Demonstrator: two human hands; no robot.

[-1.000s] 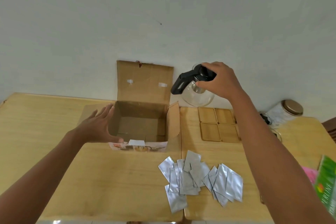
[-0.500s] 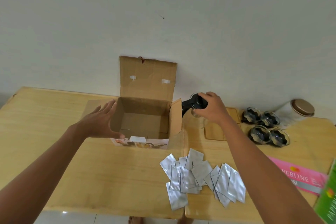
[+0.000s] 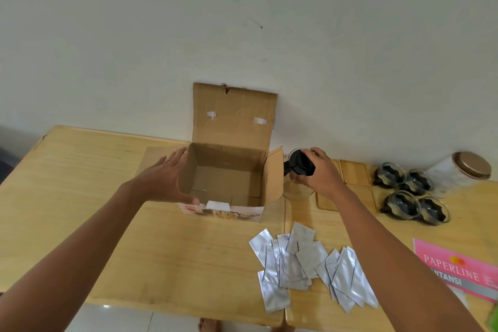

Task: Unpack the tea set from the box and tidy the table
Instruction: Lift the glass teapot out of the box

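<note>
An open cardboard box stands at the back of the wooden table, lid up, its inside bare. My left hand rests open against the box's left wall, thumb on the front rim. My right hand grips the black lid of a glass teapot, which stands on a wooden coaster just right of the box. Several glass cups with black handles sit further right, beside more coasters.
Several silver foil sachets lie scattered near the front edge. A glass jar with a bronze lid lies at the back right. A pink Paperline booklet sits at the right edge. The wall runs right behind the table.
My right hand has lowered the teapot from high near the wall down onto the coaster beside the box. My left hand has stayed on the box. The view has tilted down.
</note>
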